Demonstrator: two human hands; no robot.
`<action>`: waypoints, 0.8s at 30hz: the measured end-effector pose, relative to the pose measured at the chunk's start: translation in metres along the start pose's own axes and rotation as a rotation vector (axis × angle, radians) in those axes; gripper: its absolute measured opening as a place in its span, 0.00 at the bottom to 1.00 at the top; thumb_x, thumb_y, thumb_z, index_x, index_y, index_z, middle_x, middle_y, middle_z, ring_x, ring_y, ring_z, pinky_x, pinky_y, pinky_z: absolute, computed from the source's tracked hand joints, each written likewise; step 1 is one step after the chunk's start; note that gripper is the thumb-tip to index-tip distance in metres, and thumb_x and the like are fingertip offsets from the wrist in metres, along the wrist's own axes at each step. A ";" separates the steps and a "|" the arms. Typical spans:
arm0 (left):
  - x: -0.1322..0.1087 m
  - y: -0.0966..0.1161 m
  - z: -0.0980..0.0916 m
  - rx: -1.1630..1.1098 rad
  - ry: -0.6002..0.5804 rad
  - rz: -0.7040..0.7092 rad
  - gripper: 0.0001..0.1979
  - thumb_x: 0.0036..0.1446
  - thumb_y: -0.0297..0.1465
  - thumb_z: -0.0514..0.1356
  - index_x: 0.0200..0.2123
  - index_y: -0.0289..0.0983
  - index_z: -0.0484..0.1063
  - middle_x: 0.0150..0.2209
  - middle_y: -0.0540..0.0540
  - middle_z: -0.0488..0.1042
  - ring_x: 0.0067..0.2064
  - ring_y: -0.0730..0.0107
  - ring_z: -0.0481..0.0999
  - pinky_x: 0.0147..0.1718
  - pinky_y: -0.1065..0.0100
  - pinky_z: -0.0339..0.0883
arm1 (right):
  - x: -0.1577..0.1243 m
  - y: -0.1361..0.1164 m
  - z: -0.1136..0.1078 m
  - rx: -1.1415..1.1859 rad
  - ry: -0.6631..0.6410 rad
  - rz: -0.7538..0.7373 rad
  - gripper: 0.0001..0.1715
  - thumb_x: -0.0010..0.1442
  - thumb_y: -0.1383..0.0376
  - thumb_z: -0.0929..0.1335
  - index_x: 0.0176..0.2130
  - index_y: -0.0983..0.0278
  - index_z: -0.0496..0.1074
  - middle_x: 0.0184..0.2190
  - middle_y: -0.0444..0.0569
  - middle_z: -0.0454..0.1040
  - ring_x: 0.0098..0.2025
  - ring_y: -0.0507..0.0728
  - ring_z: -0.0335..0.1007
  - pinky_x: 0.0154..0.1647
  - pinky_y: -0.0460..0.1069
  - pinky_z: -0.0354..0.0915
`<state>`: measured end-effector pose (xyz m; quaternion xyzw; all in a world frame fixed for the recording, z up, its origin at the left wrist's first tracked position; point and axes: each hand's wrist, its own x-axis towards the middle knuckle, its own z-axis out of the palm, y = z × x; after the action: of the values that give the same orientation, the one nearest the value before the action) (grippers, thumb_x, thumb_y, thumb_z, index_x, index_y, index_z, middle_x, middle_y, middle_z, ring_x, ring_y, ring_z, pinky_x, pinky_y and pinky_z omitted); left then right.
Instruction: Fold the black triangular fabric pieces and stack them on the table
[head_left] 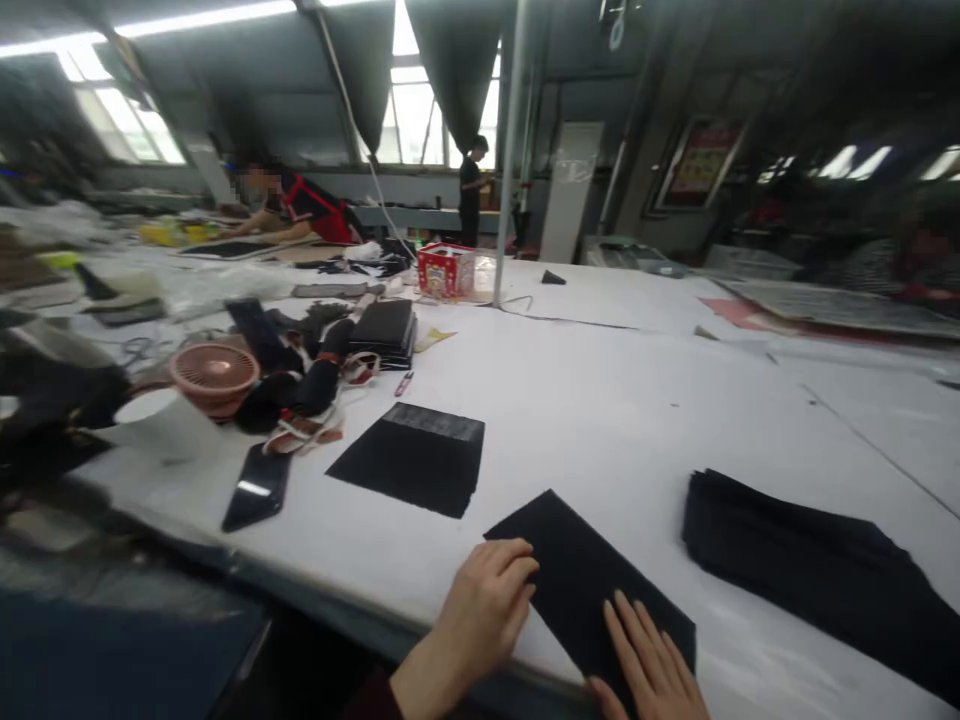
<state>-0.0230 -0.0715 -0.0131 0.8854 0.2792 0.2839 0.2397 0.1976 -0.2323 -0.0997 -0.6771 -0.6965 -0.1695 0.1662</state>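
A flat black fabric piece [577, 570] lies at the front edge of the white table. At its left edge is my left hand [491, 595], fingers curled together; whether they pinch the cloth is hidden. My right hand [649, 655] rests flat on the piece's near part, fingers stretched out. Up and left of it lies another black piece [420, 460] with a greyish strip along its far edge. A stack of black fabric [810, 570] lies to the right.
On the left are a phone [259, 487], a pink fan [215, 375], a white cup-like object [161, 425] and a dark stack [382, 332]. A red box [446, 270] stands by a pole [510, 160]. A person [319, 208] leans over the table's far left.
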 end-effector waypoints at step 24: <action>0.090 -0.044 0.062 0.265 -0.167 0.169 0.09 0.64 0.25 0.50 0.40 0.38 0.70 0.42 0.46 0.71 0.43 0.62 0.68 0.40 0.59 0.65 | 0.162 0.008 0.029 0.331 -0.129 0.527 0.08 0.58 0.74 0.68 0.35 0.62 0.66 0.34 0.46 0.69 0.40 0.60 0.63 0.42 0.53 0.54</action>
<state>0.0621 0.0012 -0.0507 0.9501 0.2179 0.1891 0.1186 0.2015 -0.0754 -0.0506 -0.8073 -0.5245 0.0385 0.2678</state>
